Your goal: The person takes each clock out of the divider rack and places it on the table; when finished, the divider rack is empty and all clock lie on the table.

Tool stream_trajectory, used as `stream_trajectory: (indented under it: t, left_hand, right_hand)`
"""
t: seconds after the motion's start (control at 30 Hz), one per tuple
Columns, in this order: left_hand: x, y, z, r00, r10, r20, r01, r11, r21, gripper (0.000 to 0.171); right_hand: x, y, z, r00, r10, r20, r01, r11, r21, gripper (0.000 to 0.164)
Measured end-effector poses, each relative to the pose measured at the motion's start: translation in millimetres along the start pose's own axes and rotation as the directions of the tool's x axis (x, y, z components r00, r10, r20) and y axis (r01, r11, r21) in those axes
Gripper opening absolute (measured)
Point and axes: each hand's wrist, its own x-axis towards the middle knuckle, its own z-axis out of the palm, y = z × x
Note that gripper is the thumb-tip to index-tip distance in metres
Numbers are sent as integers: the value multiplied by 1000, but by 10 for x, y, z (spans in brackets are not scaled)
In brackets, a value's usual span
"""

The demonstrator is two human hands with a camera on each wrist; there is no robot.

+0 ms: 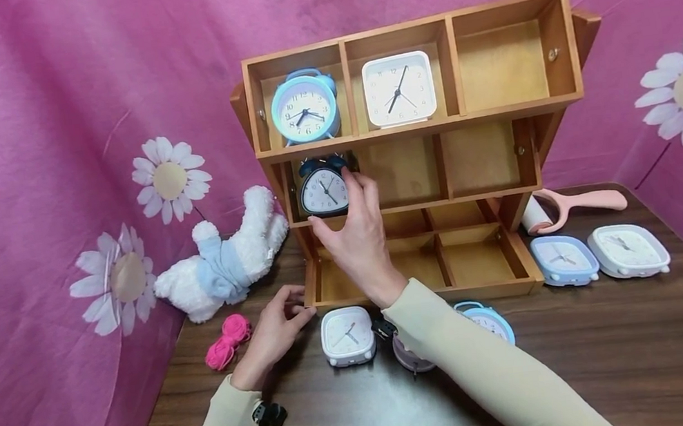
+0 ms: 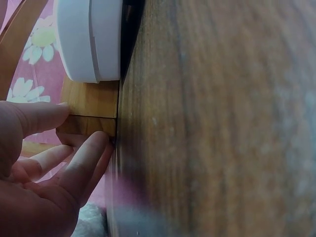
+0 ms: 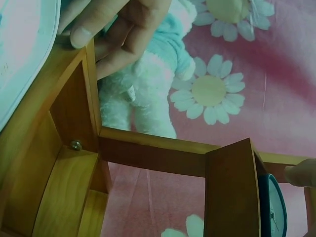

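A black rounded-triangle alarm clock (image 1: 324,191) stands in the left compartment of the middle tier of a wooden shelf (image 1: 395,131). My right hand (image 1: 360,242) is at this clock, its fingers by the clock's right side. The thumb is near the tier's front edge, apart from the clock in the right wrist view, where the clock (image 3: 276,205) shows edge-on. My left hand (image 1: 276,334) grips the shelf's lower left front corner; in the left wrist view thumb and fingers touch the wooden corner (image 2: 89,126). The right fingertips are partly hidden.
A blue alarm clock (image 1: 305,109) and a white square clock (image 1: 399,89) stand in the top tier. On the table are a white clock (image 1: 348,337), several others, a lint roller (image 1: 584,201), pink yarn (image 1: 228,341) and a white plush toy (image 1: 225,267). My right forearm partly covers two clocks.
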Motion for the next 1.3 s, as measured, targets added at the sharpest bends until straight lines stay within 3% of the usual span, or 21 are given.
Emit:
stream_trajectory:
  t: [0.37, 0.63, 1.0, 1.3]
  left_hand:
    - [22, 22, -16, 1000, 2, -4, -2, 1000, 6, 38]
    - [27, 16, -18, 1000, -5, 0, 5, 1000, -4, 39]
    - [21, 21, -23, 1000, -7, 0, 7, 1000, -12, 37]
    - [7, 2, -29, 1000, -12, 12, 12, 1000, -8, 36]
  right_hand:
    - [66, -41, 143, 998, 44, -36, -46, 997, -63, 93]
    - [82, -46, 252, 996, 7, -93, -21, 989, -145, 92]
    - [79, -33, 293, 997, -15, -70, -4, 963, -269, 95]
    - [92, -28, 251, 993, -71, -89, 42, 955, -292, 90]
